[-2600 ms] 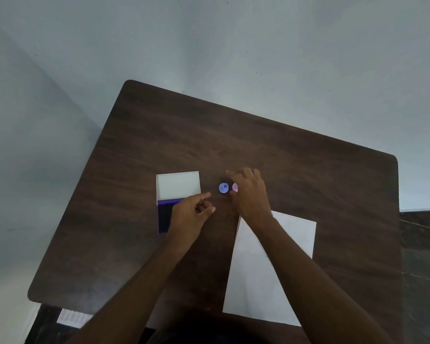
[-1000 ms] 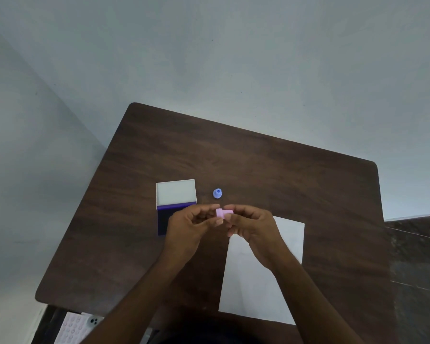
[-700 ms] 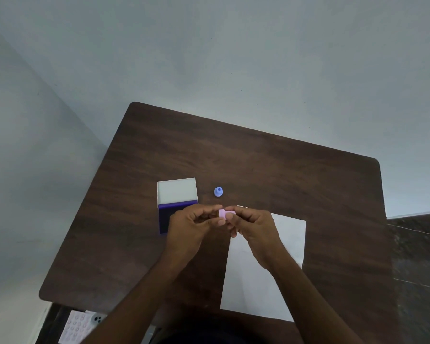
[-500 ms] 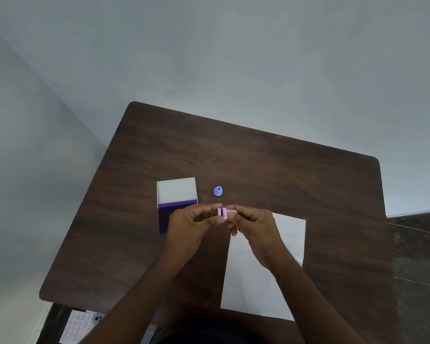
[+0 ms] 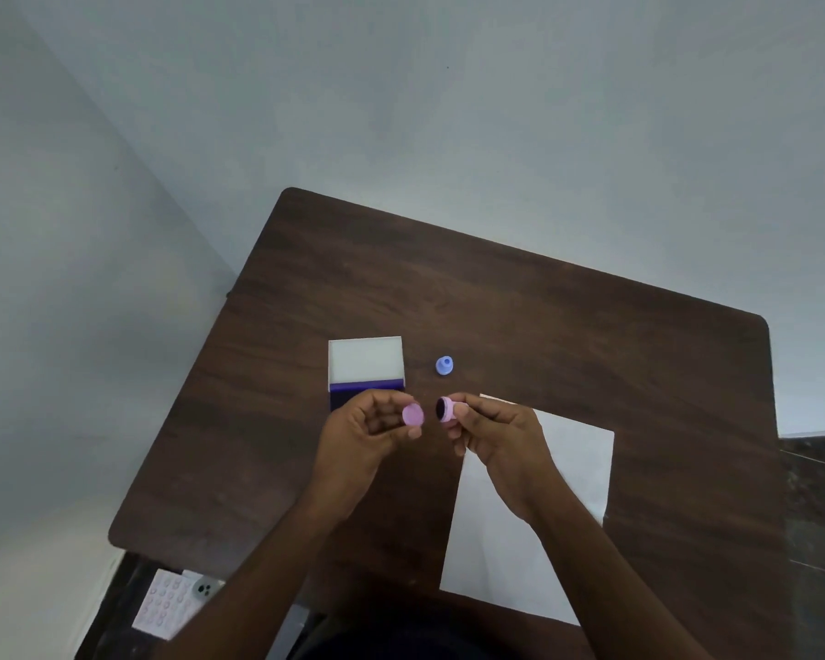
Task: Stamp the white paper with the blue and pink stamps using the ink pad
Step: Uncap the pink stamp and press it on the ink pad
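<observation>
My right hand [image 5: 501, 440] pinches the pink stamp [image 5: 446, 410], its dark round face turned to the left. My left hand [image 5: 370, 433] holds the stamp's pink cap [image 5: 412, 414] at its fingertips, a short gap from the stamp. Both are held above the dark wooden table [image 5: 544, 316]. The blue stamp [image 5: 444, 365] stands upright on the table just beyond my hands. The ink pad [image 5: 367, 369] lies open to the left, white lid raised, its dark blue pad partly hidden by my left hand. The white paper [image 5: 534, 526] lies under my right forearm.
The table sits in a corner between pale walls. Below its front left edge, a phone in a patterned pink case [image 5: 175, 602] lies on a lower surface. A dark floor strip shows at the right.
My right hand picked the pink stamp up from beside the blue one and brought it toward me. Both hands held it together, then the cap came off into my left hand.
</observation>
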Demonstrator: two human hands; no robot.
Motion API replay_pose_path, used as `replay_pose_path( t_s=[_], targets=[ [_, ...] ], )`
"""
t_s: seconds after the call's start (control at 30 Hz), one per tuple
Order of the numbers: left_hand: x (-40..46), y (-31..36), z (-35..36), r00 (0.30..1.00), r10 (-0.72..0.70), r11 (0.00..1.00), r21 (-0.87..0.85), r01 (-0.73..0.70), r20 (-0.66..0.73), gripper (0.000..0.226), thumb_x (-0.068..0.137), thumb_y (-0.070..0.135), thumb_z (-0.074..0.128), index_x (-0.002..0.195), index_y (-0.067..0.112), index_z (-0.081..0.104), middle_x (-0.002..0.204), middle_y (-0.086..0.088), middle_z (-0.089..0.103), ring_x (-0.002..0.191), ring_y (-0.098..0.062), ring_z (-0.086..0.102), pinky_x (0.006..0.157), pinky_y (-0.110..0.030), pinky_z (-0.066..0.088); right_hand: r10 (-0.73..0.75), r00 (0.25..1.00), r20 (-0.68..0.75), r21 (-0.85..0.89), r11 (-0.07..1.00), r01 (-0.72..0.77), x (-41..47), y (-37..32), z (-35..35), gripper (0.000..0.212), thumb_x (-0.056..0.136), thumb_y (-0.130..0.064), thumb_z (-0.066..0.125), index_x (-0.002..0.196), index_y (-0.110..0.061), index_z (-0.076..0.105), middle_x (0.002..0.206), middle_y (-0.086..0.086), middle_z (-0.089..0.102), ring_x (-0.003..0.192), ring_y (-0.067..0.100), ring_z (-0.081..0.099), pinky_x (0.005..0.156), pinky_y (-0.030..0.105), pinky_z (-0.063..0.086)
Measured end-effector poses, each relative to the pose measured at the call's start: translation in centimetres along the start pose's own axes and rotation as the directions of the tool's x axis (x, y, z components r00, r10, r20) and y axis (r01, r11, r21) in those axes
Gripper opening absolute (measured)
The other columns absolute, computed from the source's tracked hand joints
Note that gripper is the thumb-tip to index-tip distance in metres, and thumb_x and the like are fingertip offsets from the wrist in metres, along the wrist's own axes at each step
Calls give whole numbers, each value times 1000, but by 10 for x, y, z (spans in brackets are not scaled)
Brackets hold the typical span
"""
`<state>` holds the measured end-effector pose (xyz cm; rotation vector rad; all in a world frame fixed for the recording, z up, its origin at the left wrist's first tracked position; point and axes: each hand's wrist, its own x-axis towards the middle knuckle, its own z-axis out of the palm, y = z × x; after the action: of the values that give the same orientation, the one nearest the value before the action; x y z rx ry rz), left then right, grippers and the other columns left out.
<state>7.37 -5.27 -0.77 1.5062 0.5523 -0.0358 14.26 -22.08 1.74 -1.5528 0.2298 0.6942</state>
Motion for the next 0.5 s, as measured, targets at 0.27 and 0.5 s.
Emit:
replay_pose_path(
  t_s=[0.27, 0.5],
  targets=[
    [-20, -29, -56, 992, -47, 999, 11, 48, -115, 37, 77, 9, 76, 110, 25, 69, 104, 8, 74, 98, -9, 69, 85, -25, 55, 45, 981, 188, 26, 998, -51, -3, 5, 31, 19, 91, -14, 59, 102, -15, 75, 83, 14, 72, 69, 22, 63, 62, 28, 55],
    [-28, -54, -91, 937, -111, 994, -28, 108, -330, 37, 69, 5, 83, 101, 16, 69, 95, 4, 75, 87, -10, 71, 73, -18, 56, 65, 962, 266, 0, 998, -67, -6, 5, 61, 20, 87, -18, 62, 101, -14, 75, 85, 14, 72, 70, 22, 64, 61, 27, 55]
  ],
)
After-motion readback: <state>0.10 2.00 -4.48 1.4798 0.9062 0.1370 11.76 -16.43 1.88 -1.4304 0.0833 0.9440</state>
